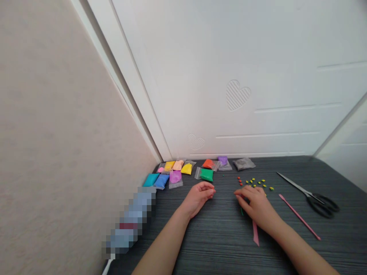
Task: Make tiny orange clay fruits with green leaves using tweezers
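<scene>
My left hand (199,198) is raised a little over the dark table, thumb and fingers pinched around a small piece of red clay (213,190), mostly hidden. To its right, my right hand (256,204) has its thumb and fingertips close together; whatever they may hold is hidden. Just beyond those fingertips lie several small red clay balls (239,181). Several small yellow-and-green clay pieces (263,181) are scattered behind and beside the right hand. A flat pink tool (255,233) and a thin green strip (241,211) stick out from beneath it.
Packets of coloured clay line the back, including a green packet (207,174), an orange packet (208,164) and a grey packet (244,164). Scissors (311,194) and a pink stick tool (299,217) lie right. A blurred bluish object (134,217) is by the left wall.
</scene>
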`<state>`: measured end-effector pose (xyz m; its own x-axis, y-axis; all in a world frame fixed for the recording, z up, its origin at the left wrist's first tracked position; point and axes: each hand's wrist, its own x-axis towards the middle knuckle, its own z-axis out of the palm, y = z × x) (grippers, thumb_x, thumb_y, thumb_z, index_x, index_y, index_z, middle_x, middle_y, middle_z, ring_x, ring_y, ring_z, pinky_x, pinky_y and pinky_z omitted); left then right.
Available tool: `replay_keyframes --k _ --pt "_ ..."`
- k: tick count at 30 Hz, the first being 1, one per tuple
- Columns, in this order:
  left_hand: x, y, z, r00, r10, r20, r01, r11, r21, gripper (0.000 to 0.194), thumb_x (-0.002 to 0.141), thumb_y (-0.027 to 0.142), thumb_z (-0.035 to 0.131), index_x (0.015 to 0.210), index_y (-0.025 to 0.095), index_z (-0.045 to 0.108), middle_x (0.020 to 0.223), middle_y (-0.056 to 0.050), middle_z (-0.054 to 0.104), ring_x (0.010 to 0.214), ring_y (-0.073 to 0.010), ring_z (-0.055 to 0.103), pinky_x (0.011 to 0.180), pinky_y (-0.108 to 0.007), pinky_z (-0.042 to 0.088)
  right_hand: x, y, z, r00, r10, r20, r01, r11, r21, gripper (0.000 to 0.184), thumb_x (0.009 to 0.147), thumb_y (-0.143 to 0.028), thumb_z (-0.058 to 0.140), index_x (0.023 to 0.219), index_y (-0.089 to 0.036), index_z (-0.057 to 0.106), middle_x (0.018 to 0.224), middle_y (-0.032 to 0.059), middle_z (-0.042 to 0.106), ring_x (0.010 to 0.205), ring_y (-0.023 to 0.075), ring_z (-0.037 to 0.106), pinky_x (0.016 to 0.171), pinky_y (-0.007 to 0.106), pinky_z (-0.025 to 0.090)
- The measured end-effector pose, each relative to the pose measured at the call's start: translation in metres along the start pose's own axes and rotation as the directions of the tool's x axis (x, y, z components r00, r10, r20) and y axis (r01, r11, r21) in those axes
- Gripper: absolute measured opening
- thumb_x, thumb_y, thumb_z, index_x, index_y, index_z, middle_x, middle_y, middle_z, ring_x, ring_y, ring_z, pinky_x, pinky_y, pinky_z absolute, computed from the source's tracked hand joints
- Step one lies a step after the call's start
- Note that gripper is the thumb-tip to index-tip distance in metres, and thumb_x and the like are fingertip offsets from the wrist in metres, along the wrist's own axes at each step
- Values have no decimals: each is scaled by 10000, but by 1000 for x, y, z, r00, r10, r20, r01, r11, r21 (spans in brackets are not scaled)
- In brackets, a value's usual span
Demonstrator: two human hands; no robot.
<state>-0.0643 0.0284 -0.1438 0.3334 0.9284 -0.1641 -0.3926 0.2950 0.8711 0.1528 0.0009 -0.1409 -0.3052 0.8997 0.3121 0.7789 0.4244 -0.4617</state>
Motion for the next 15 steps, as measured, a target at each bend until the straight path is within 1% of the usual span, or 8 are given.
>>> replay_keyframes --k 4,9,12,15 --pt "1 0 -2 1000 -8 -1 8 1000 8 143 668 165 659 793 117 608 751 -55 612 667 -94 540 669 -229 396 0 -5 -3 1000 0 -13 0 1000 -6 186 835 -215 412 860 -231 596 840 20 622 818 151 549 750 337 294" --pt "3 -1 -7 1000 -22 5 22 1000 13 83 743 196 591 792 129 598 746 -28 588 704 -83 539 696 -212 409 0 -9 -6 998 39 -54 -40 999 -16 181 832 -232 426 835 -217 606 802 23 616 800 144 538 754 322 280" --pt "4 0 -8 999 -41 8 41 999 12 97 769 222 561 796 134 591 748 -23 583 700 -82 536 699 -212 415 0 -8 -7 996 60 -60 -61 998 -13 187 833 -234 427 822 -218 613 799 16 613 802 136 531 757 314 267" --pt "4 0 -7 999 -51 -5 51 999 9 104 765 237 566 782 137 588 741 -21 582 699 -87 533 696 -213 418 -1 -7 -7 996 66 -52 -66 998 0 185 833 -234 431 828 -214 614 806 15 611 808 134 523 772 317 251"
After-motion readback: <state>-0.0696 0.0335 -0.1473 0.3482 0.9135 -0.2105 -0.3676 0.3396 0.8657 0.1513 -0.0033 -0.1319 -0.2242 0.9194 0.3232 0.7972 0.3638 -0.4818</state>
